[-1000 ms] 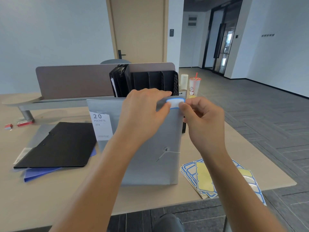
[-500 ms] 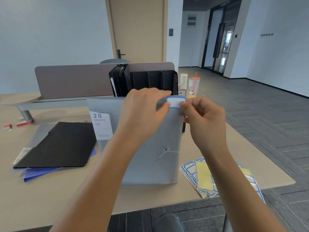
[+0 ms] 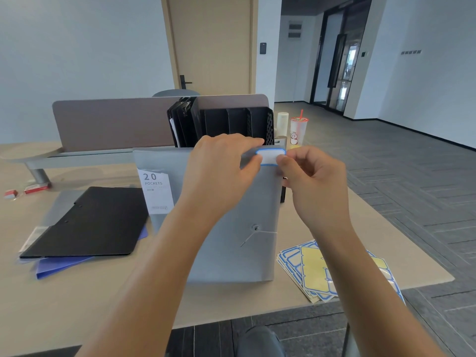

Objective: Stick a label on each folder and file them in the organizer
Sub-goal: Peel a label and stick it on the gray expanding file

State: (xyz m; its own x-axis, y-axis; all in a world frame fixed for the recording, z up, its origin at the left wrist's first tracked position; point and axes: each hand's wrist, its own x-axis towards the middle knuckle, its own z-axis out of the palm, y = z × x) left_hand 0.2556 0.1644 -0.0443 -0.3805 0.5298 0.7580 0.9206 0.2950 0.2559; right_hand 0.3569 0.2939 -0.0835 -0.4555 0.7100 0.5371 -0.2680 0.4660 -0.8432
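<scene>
Head view: one wide-angle cam looking down at two bare forearms over a beige desk (image 3: 77, 305).
Folder in hand: grey plastic expanding folder w/ string-and-button tie (image 3: 231, 253), held up on its near edge mid-desk, front facing the person; a white "20 POCKETS" card on its left side.
Label: small white sticker w/ blue border (image 3: 270, 156), at the folder's top right corner, touching the grey face.
Left hand (image 3: 221, 173): fingers curled over the folder's top edge, thumb tip on the label's left end; grips the folder.
Right hand (image 3: 311, 181): fingers curled, thumb and forefinger pinch the label's right end.
Organizer: black mesh desk file rack w/ upright slots (image 3: 231, 124), far side, just behind the folder; leftmost slots hold black folders, right slots look free.
Waiting folders: flat black clip folder (image 3: 87, 222) on top of a blue folder (image 3: 59, 266), near left.
Label sheets: fanned blue-and-yellow sticker sheets (image 3: 314, 274), near right, partly under the right forearm.
Other: clear drink cup w/ red straw (image 3: 298, 130), far right of the rack.
Step, as I judge it: pressing the label onto the grey folder; filing not yet done.
Next move calls for: smoothing the sticker flat end to end, then lifting the folder over into a free slot on the right of the rack.
</scene>
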